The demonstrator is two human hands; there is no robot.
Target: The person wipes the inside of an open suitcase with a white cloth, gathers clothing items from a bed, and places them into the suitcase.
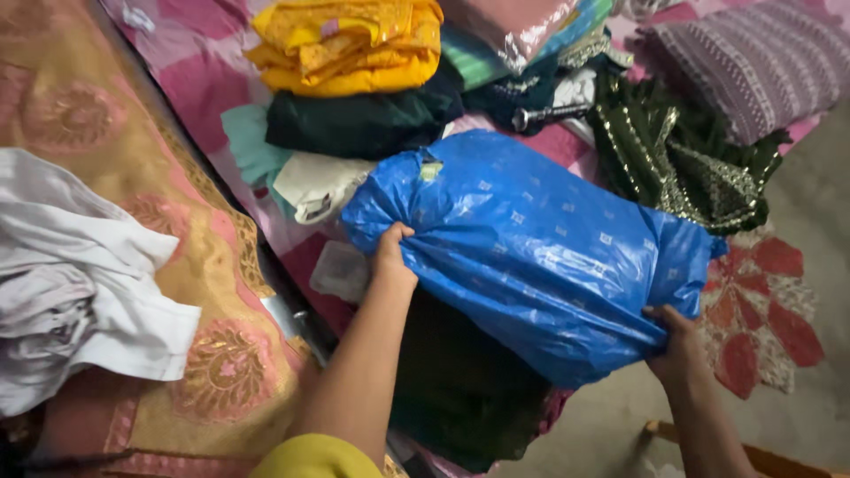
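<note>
From the head view, a blue bag (531,257) lies across the bed (195,80), long and stuffed full. Its plastic is shiny and crinkled, dotted with small pale squares, and its upper left end is gathered shut with a bit of green tape. It rests on a dark green cloth (460,389) near the bed's edge, with its right end out over the floor (815,212).

One bag, two hands. Behind it sit one folded yellow stack (354,44), one dark green folded cloth (363,124), one green sequinned garment (682,159), one striped pillow (753,62) and one metal torch (544,115). A white garment (80,274) lies bunched on the gold-patterned cover (133,133) at the left.

The left hand (391,257) grips the bag's left side, fingers curled into the plastic, thumb on top. The right hand (677,345) holds the lower right end from below, fingers closed on the bag's edge.
</note>
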